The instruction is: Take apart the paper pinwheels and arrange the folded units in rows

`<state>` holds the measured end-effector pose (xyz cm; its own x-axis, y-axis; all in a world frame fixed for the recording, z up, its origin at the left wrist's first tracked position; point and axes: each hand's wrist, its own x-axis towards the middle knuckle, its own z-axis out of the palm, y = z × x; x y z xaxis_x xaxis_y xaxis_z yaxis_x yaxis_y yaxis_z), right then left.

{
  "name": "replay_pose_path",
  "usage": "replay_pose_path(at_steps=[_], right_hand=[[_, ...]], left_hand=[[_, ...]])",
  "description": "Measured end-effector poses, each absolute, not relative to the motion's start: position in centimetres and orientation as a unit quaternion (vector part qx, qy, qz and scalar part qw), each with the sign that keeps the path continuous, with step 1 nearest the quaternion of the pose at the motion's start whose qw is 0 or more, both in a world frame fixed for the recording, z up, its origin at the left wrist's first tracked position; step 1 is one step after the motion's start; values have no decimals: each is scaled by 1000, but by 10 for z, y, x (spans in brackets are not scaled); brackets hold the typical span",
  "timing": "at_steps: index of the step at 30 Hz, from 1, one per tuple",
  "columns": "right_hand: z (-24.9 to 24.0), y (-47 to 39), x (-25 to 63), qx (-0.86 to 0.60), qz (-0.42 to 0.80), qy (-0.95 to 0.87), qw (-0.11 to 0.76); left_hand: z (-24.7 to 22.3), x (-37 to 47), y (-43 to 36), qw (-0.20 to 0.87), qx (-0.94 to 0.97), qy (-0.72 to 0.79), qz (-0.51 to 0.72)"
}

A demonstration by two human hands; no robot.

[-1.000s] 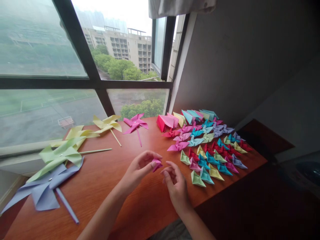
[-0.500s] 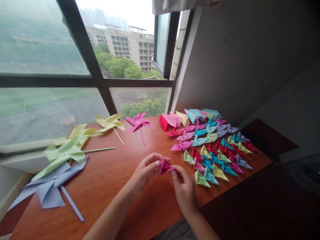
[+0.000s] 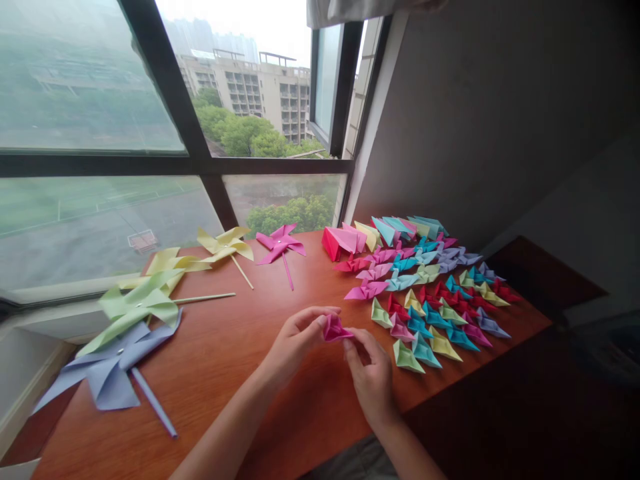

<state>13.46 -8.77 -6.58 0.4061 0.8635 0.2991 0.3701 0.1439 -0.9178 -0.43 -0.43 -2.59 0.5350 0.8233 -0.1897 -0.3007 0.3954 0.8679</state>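
Observation:
A small magenta paper boat point(image 3: 336, 329) is held above the table between my two hands. My left hand point(image 3: 301, 339) pinches its left end between thumb and fingers. At its right tip, my right hand point(image 3: 369, 363) grips the folded paper with thumb and forefinger. The boat's hollow faces partly toward me. Closest to my right hand on the table is a light green paper boat point(image 3: 407, 357), the front one of several rows of folded boats in many colours.
Paper cranes point(image 3: 367, 289) and paper planes point(image 3: 345, 241) lie behind the boats on the wooden table point(image 3: 215, 373). Along the left and back are pinwheels: blue point(image 3: 111, 367), green point(image 3: 137, 305), yellow point(image 3: 225, 245) and pink point(image 3: 281, 244). A window point(image 3: 270, 160) borders the table's far side.
The magenta boat has been turned and spread a little, so more of its inside shows. Both hands keep hold of it. The whole view has shifted slightly.

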Motion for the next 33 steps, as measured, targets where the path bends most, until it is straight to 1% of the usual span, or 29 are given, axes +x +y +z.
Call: replay_pose_path(at_steps=[4,13,20,25,30,33], right_hand=[[-65,-87,135,-622,210,-500,564],[-60,-88,135,-623,169,-506,572],[-63,-86,136,-616,184,-497,583],[-65,-85,136,-617,186,-489,587],[-64,-86,136,-617,194,-492,583],[-65,-85,136,-615,195,-492,584]], left_hand=[[-29,-5,-3,748,443,333,364],[-22,-8,0,692,564,289,345],[-21,-10,4,608,665,261,346],[-25,-15,8,529,733,256,342],[-26,-18,12,501,760,260,321],[-26,-19,13,466,785,267,310]])
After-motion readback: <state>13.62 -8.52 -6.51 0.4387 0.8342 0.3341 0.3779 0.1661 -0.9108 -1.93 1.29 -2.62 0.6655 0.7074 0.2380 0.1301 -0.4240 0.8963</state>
